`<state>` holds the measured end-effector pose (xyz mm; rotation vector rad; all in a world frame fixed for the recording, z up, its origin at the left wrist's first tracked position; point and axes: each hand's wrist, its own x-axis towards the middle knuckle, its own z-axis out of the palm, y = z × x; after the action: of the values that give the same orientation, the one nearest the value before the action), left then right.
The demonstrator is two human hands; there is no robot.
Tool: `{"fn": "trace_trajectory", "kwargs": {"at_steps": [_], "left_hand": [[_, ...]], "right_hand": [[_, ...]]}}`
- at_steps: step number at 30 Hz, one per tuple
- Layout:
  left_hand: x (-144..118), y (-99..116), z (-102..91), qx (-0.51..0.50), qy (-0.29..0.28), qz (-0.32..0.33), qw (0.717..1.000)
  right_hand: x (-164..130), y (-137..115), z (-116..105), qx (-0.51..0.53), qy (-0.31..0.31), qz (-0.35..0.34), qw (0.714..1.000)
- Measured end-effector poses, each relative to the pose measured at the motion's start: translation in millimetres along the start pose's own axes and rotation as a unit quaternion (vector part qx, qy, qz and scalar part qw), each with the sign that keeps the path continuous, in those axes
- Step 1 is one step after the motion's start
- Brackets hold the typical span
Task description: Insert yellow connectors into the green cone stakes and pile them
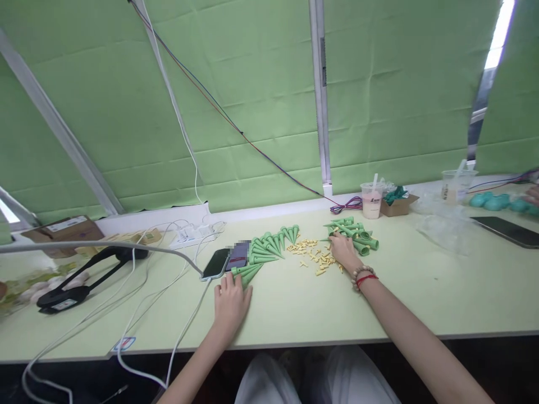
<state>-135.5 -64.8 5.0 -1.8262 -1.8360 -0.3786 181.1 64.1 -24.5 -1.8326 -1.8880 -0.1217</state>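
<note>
My left hand [229, 300] rests on the table at the near end of a curved row of green plastic cones [269, 244]. Its thumb and fingers close around the head of the nearest green cone [251, 275], whose tip points right. Farther right, my right hand [343, 250] reaches into a loose pile of green cones [357, 233]. The fingers there are bent onto a cone at the pile's left edge; the fingertips are partly hidden. Small yellow pegs [318, 256] lie scattered between the row and the pile, just left of my right hand.
Phones [216, 264], white cables [138, 314] and a black headset-like strap [84, 286] lie on the left. Behind the pile stand a drink cup [372, 203] and a small cardboard box [398, 206]. Far right are a dark phone [507, 230], teal pieces [488, 201] and another person's hand [533, 194].
</note>
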Motion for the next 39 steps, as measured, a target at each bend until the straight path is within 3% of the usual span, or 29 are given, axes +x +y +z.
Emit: {"fn": "trace_trajectory", "kwargs": {"at_steps": [3,5,8,12,15,16,19,21,23,26,31,33,36,39], "left_hand": [[2,-9,-0.7,-0.051,-0.003,0.018,0.999],[5,-5,-4.5,-0.147,0.006,0.026,0.989],[16,17,-14.8,-0.347,0.011,0.002,0.938],[47,60,-23.1,-0.555,0.022,-0.045,0.831],[78,89,-14.9,-0.662,0.024,-0.089,0.744],[88,97,-10.0,-0.696,0.001,-0.127,0.706],[108,114,5.1,-0.801,-0.061,-0.227,0.551],[112,119,12.6,-0.832,-0.083,-0.246,0.490],[111,122,17.2,-0.840,-0.107,-0.236,0.476],[105,121,19.5,-0.831,-0.141,-0.234,0.484],[100,117,17.8,-0.833,-0.149,-0.249,0.470],[99,117,17.0,-0.834,-0.173,-0.261,0.454],[97,121,15.9,-0.836,-0.206,-0.278,0.426],[95,126,15.3,-0.843,-0.214,-0.258,0.421]], "right_hand": [[-3,-4,-3,-0.006,0.000,-0.010,1.000],[-3,-7,-6,0.021,0.009,-0.010,1.000],[-3,-13,-8,0.097,0.016,-0.033,0.995],[-4,-20,-7,0.163,-0.011,-0.106,0.981],[-7,-25,-8,0.192,-0.040,-0.148,0.969],[-8,-27,-9,0.200,-0.050,-0.157,0.966],[-11,-32,-16,0.203,-0.076,-0.173,0.961],[-11,-33,-19,0.187,-0.073,-0.166,0.966],[-10,-32,-21,0.160,-0.049,-0.143,0.975],[-7,-24,-18,0.135,-0.024,-0.106,0.985],[-3,-8,-10,0.187,-0.065,-0.076,0.977],[-3,-6,-9,0.180,-0.069,-0.075,0.978],[-7,-9,-12,0.140,-0.027,-0.088,0.986],[-12,-21,-14,0.134,0.010,-0.130,0.982]]}}
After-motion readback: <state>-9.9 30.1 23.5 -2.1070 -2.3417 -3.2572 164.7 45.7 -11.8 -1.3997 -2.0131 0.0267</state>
